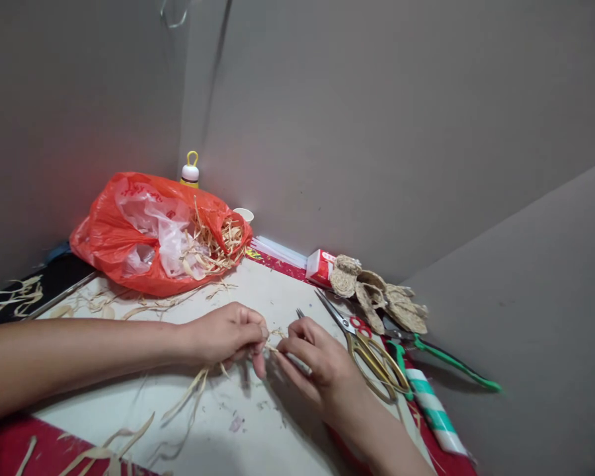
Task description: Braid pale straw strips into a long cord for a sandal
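Note:
My left hand (233, 334) is closed, thumb and fingers pinching pale straw strands (198, 385) whose loose ends hang below it over the white board (228, 430). Just to the right, my right hand (320, 360) pinches the other end of the short straw piece (272, 348) stretched between both hands. A slim metal tool (300, 313) pokes out past the right hand's fingers; most of it is hidden, so its kind is unclear. Beside that hand lie large scissors with gold handles (377, 363).
A red plastic bag (109, 258) full of straw stands at the back left, before a yellow-capped bottle (190, 173). Along the right lie woven straw pieces (371, 294), green-handled pliers (456, 363), a striped roll (436, 410), and a red-white box (320, 266). Grey walls enclose the corner.

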A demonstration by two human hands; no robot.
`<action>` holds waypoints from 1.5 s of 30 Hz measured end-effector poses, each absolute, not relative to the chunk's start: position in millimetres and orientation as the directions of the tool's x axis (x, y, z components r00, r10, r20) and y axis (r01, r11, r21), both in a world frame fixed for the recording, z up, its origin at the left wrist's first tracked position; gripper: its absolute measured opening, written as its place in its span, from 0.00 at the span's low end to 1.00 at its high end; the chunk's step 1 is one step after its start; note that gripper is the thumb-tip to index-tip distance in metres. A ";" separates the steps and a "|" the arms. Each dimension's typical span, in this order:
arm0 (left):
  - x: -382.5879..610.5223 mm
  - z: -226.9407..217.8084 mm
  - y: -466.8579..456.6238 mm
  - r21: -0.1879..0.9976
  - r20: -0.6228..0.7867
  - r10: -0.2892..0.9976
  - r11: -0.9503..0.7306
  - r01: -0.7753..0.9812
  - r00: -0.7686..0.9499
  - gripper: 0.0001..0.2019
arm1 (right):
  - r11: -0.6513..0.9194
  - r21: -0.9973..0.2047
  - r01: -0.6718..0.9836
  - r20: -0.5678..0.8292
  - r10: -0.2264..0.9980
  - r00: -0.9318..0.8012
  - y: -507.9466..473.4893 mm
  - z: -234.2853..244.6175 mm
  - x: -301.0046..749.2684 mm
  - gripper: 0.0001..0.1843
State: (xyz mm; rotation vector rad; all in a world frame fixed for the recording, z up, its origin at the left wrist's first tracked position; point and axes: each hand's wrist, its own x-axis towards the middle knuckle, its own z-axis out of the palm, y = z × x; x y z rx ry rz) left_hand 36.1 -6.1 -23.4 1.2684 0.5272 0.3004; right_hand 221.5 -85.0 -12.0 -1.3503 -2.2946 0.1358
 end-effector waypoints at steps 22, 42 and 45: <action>24.2 -38.8 -13.3 0.214 0.425 0.278 -0.956 0.203 0.862 0.06 | -0.244 -0.879 -0.409 -0.255 0.967 -0.028 -86.3 -20.4 191.0 0.13; 26.2 -44.1 -12.1 0.291 0.412 0.276 -0.943 0.161 0.868 0.03 | 0.258 -0.932 0.254 0.294 0.949 0.112 -80.0 -41.7 199.1 0.08; 26.3 -45.6 -12.2 0.320 0.413 0.307 -0.930 0.178 0.858 0.03 | 0.258 -0.930 0.261 0.290 0.952 0.094 -78.2 -41.7 200.1 0.07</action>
